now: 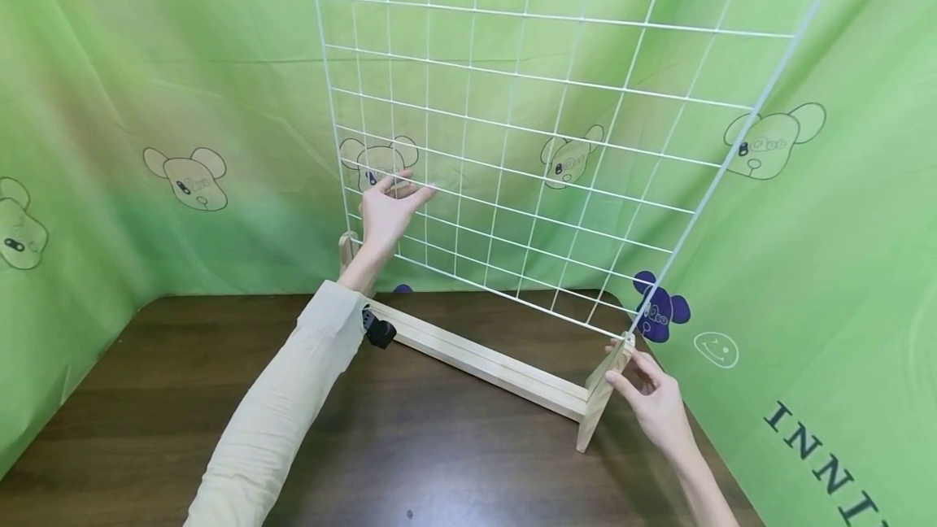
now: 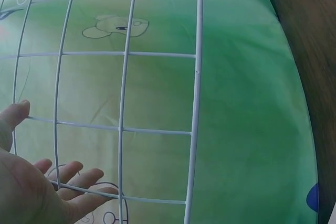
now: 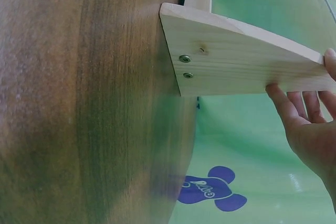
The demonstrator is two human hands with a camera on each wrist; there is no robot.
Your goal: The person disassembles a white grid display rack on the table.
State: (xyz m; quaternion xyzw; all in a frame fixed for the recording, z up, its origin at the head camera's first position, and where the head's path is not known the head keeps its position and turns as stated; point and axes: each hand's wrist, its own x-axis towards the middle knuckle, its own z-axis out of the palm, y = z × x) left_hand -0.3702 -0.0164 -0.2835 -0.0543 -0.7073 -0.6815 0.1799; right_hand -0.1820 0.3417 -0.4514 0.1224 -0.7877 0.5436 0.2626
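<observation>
Wooden upright [image 3: 236, 59] sits between right thumb [image 3: 331, 64] and fingers [image 3: 284, 106].

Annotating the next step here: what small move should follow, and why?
Probably nudge the right wooden end piece to align its top with the wire grid: the right hand pinches that piece, the grid's lower right corner is right at its top, and the left hand is at the grid's far side.

Cream sleeve [image 1: 281, 405], black wrist camera [image 1: 380, 333]
</observation>
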